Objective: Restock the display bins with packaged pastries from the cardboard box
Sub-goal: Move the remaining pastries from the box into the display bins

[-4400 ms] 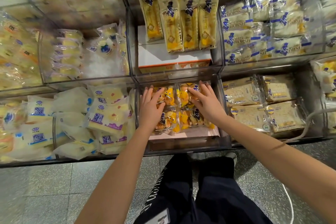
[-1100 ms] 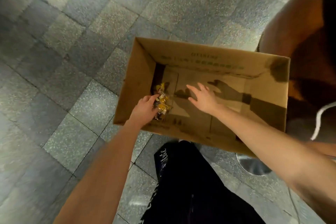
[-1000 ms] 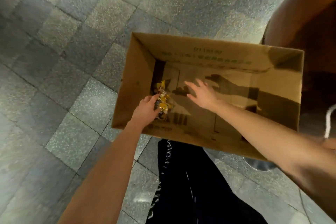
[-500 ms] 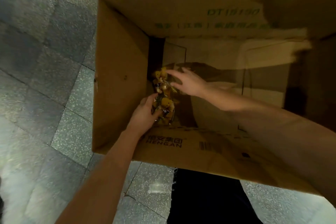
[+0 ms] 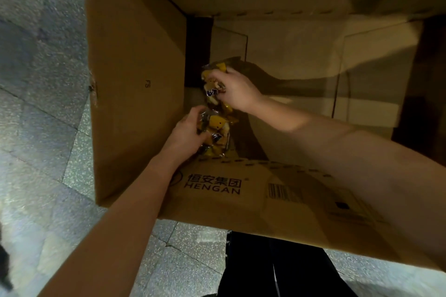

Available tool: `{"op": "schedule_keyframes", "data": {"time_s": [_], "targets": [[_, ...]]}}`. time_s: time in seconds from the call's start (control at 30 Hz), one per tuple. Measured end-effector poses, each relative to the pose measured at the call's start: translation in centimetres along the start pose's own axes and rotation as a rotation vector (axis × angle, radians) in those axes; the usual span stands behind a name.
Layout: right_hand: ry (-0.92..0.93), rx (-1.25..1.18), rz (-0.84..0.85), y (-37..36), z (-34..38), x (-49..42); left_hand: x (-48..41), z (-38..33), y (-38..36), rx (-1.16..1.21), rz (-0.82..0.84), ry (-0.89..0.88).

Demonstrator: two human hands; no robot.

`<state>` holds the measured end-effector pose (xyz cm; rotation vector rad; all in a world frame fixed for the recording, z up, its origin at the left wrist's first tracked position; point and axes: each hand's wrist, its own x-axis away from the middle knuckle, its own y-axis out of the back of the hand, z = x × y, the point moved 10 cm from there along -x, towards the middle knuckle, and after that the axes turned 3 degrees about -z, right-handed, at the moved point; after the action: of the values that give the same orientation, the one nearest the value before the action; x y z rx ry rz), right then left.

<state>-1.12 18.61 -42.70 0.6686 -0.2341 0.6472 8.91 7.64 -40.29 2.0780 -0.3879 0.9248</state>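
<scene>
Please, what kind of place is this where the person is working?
Probably a shop aisle or stockroom. A shipping box with a printed barcode has speckled tile floor around it, and the left hand and right hand each hold wrapped pastries inside it.

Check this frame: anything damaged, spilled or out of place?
Minor only: a small tear on the left wall edge of the cardboard box. The left hand and right hand each grip pastry packets inside; nothing spilled.
</scene>
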Motion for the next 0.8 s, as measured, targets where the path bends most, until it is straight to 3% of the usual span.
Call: {"op": "schedule_keyframes", "data": {"time_s": [0.17,0.37,0.47,0.6,0.8], "targets": [[-0.144,-0.045,-0.134,4.9,-4.7,2.6,-0.6,-1.0,-1.3,-0.04,0.055,-0.02],[-0.121,0.363,-0.155,8.2,-6.9,4.1,-1.8,-2.2,-3.4,-0.139,0.169,-0.033],[0.0,0.514,-0.004,7.5,-6.3,3.6,-2.5,-2.2,-3.4,-0.164,0.136,-0.057],[-0.121,0.637,0.147,6.2,-7.8,4.3,-3.4,-2.3,-4.0,-0.235,0.152,-0.087],[-0.216,0.515,0.189,5.7,-7.5,6.6,-4.2,-3.1,-4.7,-0.35,0.139,-0.065]]}}
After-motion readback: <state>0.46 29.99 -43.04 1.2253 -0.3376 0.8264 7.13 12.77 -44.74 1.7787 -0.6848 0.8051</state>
